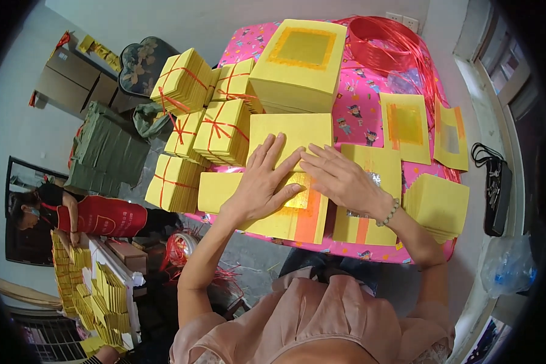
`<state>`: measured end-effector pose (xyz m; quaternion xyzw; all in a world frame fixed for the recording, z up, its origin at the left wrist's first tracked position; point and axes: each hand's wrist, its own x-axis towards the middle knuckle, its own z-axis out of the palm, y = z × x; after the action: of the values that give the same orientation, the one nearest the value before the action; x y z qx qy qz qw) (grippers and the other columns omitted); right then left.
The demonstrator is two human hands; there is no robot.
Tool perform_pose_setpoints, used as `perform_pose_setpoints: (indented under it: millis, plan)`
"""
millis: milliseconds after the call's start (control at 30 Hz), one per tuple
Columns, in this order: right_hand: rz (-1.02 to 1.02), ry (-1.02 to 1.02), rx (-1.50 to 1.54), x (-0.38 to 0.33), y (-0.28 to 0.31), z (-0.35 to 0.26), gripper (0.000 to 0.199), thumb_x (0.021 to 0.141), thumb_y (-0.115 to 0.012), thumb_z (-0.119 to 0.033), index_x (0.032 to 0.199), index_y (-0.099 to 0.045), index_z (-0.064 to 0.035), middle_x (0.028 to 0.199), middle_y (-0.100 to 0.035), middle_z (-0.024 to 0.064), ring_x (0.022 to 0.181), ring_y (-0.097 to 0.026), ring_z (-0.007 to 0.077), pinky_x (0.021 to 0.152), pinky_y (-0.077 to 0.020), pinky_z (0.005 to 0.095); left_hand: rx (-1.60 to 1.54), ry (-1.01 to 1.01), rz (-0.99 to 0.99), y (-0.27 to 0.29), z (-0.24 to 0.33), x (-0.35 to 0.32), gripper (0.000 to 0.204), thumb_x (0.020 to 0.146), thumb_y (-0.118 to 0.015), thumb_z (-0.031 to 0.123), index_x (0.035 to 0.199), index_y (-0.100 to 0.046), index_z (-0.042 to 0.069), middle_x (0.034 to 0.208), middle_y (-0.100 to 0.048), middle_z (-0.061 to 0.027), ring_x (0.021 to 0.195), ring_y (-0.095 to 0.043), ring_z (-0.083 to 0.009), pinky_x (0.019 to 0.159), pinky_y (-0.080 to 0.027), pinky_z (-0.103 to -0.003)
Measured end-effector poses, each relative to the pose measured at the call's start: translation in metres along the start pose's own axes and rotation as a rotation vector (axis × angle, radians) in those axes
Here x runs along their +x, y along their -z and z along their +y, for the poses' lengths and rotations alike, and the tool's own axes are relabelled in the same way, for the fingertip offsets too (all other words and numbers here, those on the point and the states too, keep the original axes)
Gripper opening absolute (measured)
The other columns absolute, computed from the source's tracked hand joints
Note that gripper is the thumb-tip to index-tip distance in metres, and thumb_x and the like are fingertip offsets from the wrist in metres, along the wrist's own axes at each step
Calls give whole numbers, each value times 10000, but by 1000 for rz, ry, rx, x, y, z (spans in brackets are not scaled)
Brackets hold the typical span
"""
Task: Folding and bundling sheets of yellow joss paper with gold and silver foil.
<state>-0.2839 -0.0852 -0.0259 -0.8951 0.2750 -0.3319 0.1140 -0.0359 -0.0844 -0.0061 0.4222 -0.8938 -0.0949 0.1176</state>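
Observation:
Both of my hands lie on yellow paper at the front of the table. My left hand (264,182) is spread flat, its fingers across a folded yellow sheet (291,130) and its thumb over a gold foil patch (297,199). Beneath it is a yellow paper with an orange stripe (307,221). My right hand (343,182) rests beside it with fingers stretched out, the fingertips on the fold near my left fingers. Another yellow sheet (382,161) with foil and an orange stripe lies partly under my right wrist, which wears a beaded bracelet (389,212). Neither hand grips anything.
A tall yellow paper stack (297,67) stands behind my hands. Bundles tied with red string (221,130) sit left; a loose yellow stack (437,203) lies right. Red ribbon coils (382,45) are at the back. A person in a red apron (112,216) works at another table.

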Motion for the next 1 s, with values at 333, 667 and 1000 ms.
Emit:
perform_pose_setpoints:
  millis: [333,667,1000]
  plan:
    - [-94,40,-4,-13,-6,16,568,1037,-431,-448,1446,-507,-62,1516,-477,144,1431,-397,362,1200,-289,519,26,7,-10,1,-2,3,668,1004,-492,524,1572,-353,200,1637,-191,-246,1509,-168,-452,1201,-191,-549]
    - [-70,36,22,-21,-17,21,576,1060,-368,-474,1430,-536,-66,1496,-502,142,1427,-407,371,1191,-288,535,-29,-11,-43,7,-24,-26,679,1009,-474,537,1588,-311,222,1654,-205,-178,1525,-178,-398,1228,-158,-524]
    - [-35,-2,69,-19,-19,18,491,1060,-398,-372,1396,-578,-62,1481,-525,142,1428,-413,369,1187,-285,535,-255,-30,-41,-2,-40,-31,643,1039,-445,473,1594,-297,184,1669,-135,-196,1539,-89,-417,1237,-135,-512]
